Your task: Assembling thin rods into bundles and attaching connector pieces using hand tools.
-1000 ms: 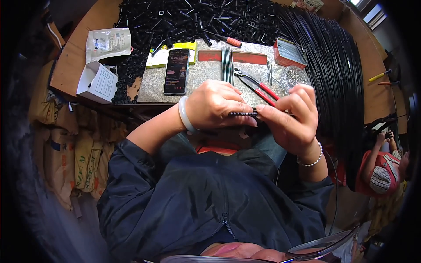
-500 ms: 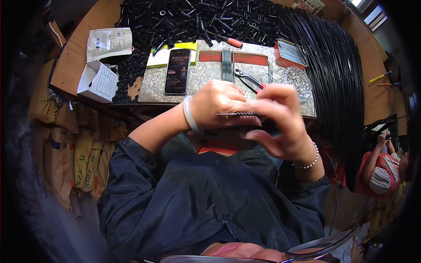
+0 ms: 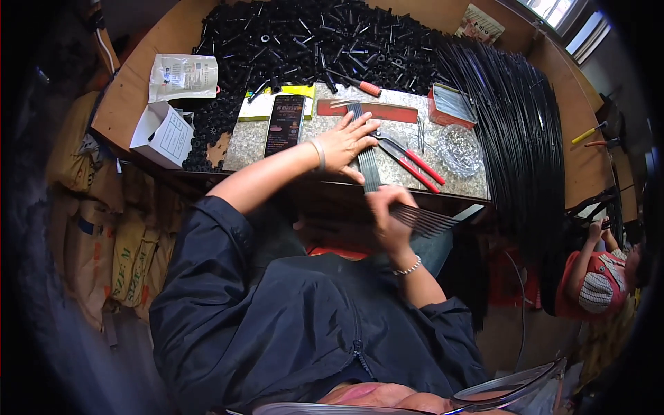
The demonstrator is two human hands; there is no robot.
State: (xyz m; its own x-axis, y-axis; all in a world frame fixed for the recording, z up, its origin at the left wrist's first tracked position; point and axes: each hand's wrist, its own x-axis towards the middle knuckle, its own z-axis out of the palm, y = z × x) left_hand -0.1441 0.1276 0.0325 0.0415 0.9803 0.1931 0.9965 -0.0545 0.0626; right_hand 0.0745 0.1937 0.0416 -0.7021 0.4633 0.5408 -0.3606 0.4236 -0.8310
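Since the earlier frames, both hands have been drawn apart from the joined position in front of the chest. The left hand point(image 3: 348, 143) is now stretched forward onto the speckled grey stone slab point(image 3: 456, 181) at the upper middle of the frame, fingers spread and released, resting flat on a row of thin grey metal rods point(image 3: 366, 162) laid side by side on the slab. The right hand point(image 3: 389, 216) is held lower, just below the slab's near edge, and is closed around a fanned bundle of thin grey metal rods point(image 3: 429, 221) that sticks out toward the right of the frame.

Just beside the left hand, to its right, a pair of red-handled pliers point(image 3: 409, 156) is laid on the slab. A black smartphone point(image 3: 285, 124) is seen to the left of the hand, with a flat yellow box point(image 3: 266, 107) next to it. A clear glass dish point(image 3: 459, 149) and a small red tin tray point(image 3: 449, 105) are placed toward the slab's right end. Behind the slab, a heap of short black plastic tubes point(image 3: 311, 38) is spread over the wooden table point(image 3: 131, 104), and a thick sheaf of long black rods point(image 3: 526, 145) is curved along the right side. A small white cardboard box point(image 3: 164, 133) is set at the upper left.
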